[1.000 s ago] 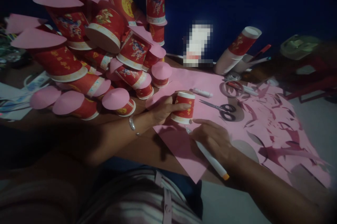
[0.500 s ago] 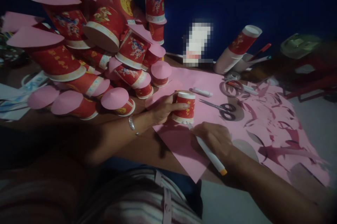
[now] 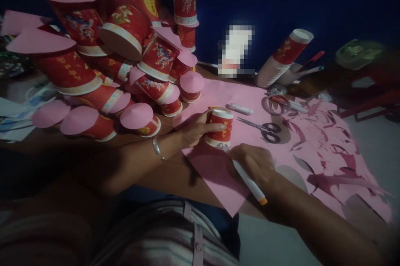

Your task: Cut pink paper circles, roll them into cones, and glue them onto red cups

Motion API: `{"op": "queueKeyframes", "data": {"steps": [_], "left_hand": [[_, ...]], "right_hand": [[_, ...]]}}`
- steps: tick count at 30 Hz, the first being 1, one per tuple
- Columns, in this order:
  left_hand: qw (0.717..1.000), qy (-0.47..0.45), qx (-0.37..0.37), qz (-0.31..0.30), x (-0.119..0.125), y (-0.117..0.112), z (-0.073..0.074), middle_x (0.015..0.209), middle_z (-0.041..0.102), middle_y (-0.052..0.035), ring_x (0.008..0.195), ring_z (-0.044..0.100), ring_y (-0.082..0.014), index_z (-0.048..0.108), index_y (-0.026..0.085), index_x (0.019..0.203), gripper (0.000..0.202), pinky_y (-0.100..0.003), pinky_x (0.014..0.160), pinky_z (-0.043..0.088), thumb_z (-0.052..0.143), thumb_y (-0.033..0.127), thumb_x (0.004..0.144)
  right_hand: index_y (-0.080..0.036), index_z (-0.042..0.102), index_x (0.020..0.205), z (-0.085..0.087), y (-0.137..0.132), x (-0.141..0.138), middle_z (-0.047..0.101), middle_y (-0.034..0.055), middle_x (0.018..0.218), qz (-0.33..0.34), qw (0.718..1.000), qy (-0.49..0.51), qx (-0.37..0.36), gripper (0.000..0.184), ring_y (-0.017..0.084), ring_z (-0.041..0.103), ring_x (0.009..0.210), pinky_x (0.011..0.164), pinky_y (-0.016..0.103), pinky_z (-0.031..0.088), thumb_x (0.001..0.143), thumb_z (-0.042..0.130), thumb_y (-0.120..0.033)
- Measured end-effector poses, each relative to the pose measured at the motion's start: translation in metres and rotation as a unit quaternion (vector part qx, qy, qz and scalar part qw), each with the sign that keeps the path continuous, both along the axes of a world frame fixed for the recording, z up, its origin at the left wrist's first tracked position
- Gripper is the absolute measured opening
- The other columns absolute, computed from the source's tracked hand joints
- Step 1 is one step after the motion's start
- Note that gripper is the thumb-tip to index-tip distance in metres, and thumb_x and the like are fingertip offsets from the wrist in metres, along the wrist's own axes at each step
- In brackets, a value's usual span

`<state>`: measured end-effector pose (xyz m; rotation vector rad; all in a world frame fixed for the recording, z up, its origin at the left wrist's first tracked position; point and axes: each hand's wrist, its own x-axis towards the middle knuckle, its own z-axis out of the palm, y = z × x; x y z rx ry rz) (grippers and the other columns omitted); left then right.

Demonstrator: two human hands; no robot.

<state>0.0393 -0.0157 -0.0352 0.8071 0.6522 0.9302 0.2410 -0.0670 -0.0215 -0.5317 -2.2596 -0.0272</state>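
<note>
One hand (L) [image 3: 197, 129] wraps red cup [image 3: 221, 136], R hand [image 3: 253, 160] grips white pen [image 3: 249, 180], tip now up @ btm rim.

The left grip [image 3: 196, 130] curls with thumb extended, the right grip [image 3: 252, 160] bunched and pinching.

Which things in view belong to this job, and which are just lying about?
In the job:
Red paper cup, in the left hand
White marker, in the right hand
Pink-coned red cups, probably

Apparently lying about, untouched:
Scissors
Tape roll
Pink paper scraps
</note>
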Motion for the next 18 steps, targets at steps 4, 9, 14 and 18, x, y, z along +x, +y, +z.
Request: {"op": "queueKeyframes", "data": {"steps": [4,9,14,18], "left_hand": [[1.0,0.003,0.002,0.0,0.0002,-0.0005,-0.0005,0.105,0.069,-0.0053,0.095,0.065,-0.0205,0.065,0.019,0.119,0.054,-0.038,0.087,0.052,0.086,0.025,0.07],[1.0,0.003,-0.003,0.007,0.0006,-0.0004,-0.0026,0.106,0.069,-0.0048,0.095,0.065,-0.0199,0.064,0.019,0.119,0.055,-0.037,0.088,0.052,0.087,0.024,0.069],[1.0,0.003,-0.006,0.001,0.0005,-0.0002,-0.0018,0.102,0.068,-0.0043,0.093,0.065,-0.0191,0.064,0.02,0.121,0.055,-0.037,0.086,0.053,0.086,0.023,0.07],[1.0,0.009,-0.005,0.004,0.0005,-0.0004,-0.0008,0.103,0.069,-0.0047,0.092,0.065,-0.0192,0.064,0.02,0.121,0.055,-0.036,0.085,0.053,0.086,0.024,0.071]], "right_hand": [[-0.014,0.061,0.098,0.0019,-0.001,-0.0021,0.064,0.0013,0.073,-0.008,1.0,-0.013,0.002,0.009,0.012,0.056,0.057,0.052,0.025,0.044,0.093,0.063,-0.007],[-0.015,0.06,0.101,0.003,-0.0014,-0.0011,0.064,0.0007,0.073,-0.013,0.999,-0.032,-0.02,0.012,0.012,0.057,0.057,0.053,0.025,0.044,0.094,0.062,-0.006],[-0.014,0.06,0.099,0.0019,0.0028,-0.0005,0.066,0.0022,0.073,-0.011,1.0,-0.021,0.003,0.01,0.013,0.058,0.057,0.052,0.026,0.045,0.093,0.062,-0.005],[-0.014,0.06,0.1,0.0015,0.0033,-0.0005,0.066,0.002,0.074,-0.021,1.0,-0.008,0.013,0.012,0.013,0.059,0.057,0.05,0.026,0.044,0.093,0.062,-0.005]]}}
